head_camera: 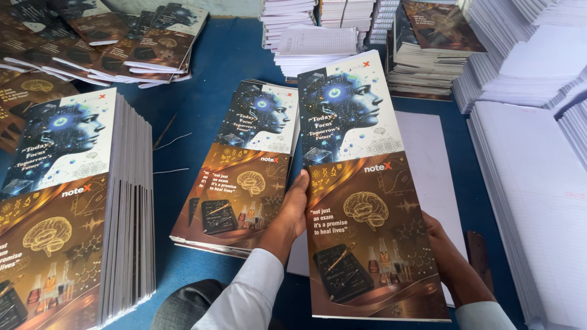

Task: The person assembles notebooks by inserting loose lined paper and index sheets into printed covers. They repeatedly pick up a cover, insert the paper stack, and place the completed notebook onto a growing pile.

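My left hand (293,208) and right hand (449,256) clasp the long printed cover (361,183) by its side edges, keeping it flat above the blue table (232,55).

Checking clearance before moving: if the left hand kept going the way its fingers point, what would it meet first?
Likely the white ruled stack beyond the held cover sheet; the left hand points up the sheet's left edge. Depth unclear.

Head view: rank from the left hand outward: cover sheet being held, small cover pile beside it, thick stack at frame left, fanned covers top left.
From the left hand:
1. Held cover sheet, gripped at its left edge.
2. Small cover pile, just to its left.
3. Thick stack, frame left.
4. Fanned covers, far top left.
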